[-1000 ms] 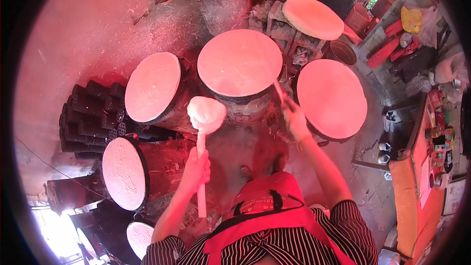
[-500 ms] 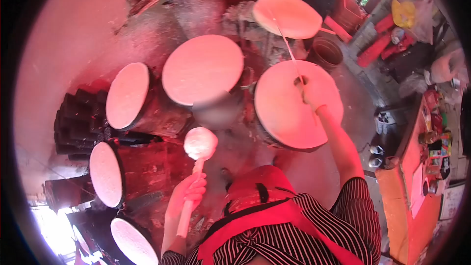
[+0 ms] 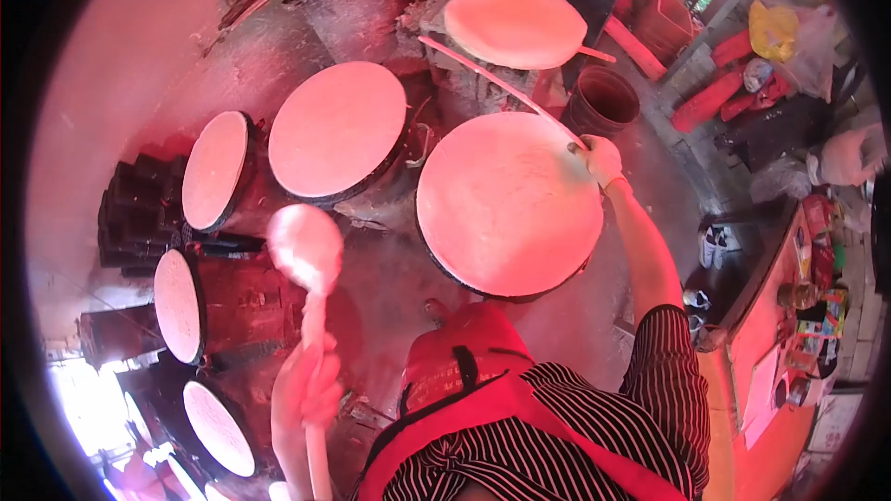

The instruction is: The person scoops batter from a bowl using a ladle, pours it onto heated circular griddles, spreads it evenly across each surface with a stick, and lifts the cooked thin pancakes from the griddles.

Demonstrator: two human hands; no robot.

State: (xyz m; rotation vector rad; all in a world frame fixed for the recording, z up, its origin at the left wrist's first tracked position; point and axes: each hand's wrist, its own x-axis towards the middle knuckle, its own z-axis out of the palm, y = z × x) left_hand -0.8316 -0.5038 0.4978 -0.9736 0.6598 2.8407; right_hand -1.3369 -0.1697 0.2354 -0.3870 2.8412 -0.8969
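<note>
Standing over several pale rounds, a person in a red apron (image 3: 469, 353) at six o'clock works with two hands held well apart. The left hand (image 3: 308, 390), at seven o'clock, is closed around a light handle (image 3: 315, 320) that points up to a soft-looking white lump (image 3: 306, 246) at nine o'clock. The right hand (image 3: 601, 160), at two o'clock, grips the end of a long thin stick (image 3: 497, 80), which slants away toward twelve o'clock.

That hand is at the two o'clock edge of the nearest pale round (image 3: 509, 213), just right of centre; whether hand or stick touches its surface, I cannot tell. Four other dark-edged rounds (image 3: 339, 130) curve down from ten to eight o'clock, beside stacked black cylinders (image 3: 125, 223) at nine. At one o'clock another disc (image 3: 515, 23) lies on rough blocks, with a brown bucket (image 3: 601, 104) just beyond the right hand. An orange-sided table (image 3: 719, 399) stands at four o'clock.
</note>
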